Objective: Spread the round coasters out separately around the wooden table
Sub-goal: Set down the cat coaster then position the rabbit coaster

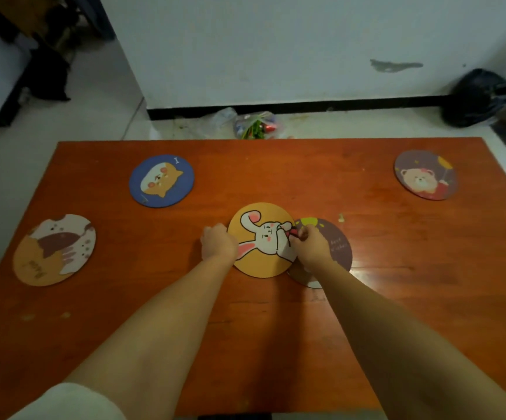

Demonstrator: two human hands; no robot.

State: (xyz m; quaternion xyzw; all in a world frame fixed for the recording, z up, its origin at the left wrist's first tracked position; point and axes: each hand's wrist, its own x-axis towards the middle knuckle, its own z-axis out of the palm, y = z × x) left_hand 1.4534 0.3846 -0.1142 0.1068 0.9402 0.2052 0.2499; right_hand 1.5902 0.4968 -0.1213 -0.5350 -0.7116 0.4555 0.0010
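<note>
A: Where do the coasters lie?

B: Five show on the orange-brown wooden worktop (397,253). A blue dog coaster (161,180) sits at upper left, a tan cat coaster (54,250) at far left, and a purple bear coaster (425,174) at upper right, all well apart. At centre, a yellow rabbit coaster (263,239) overlaps a dark purple coaster (333,244), covering its left part.

A: And the hands?

B: The left hand (217,244) is curled at the rabbit coaster's left edge, touching it. The right hand (306,243) rests where the two central coasters overlap, fingers bent onto them. Whether either hand actually pinches a coaster cannot be told.

A: Beyond the worktop?

B: A plastic bag (254,124) lies on the floor by the wall.
</note>
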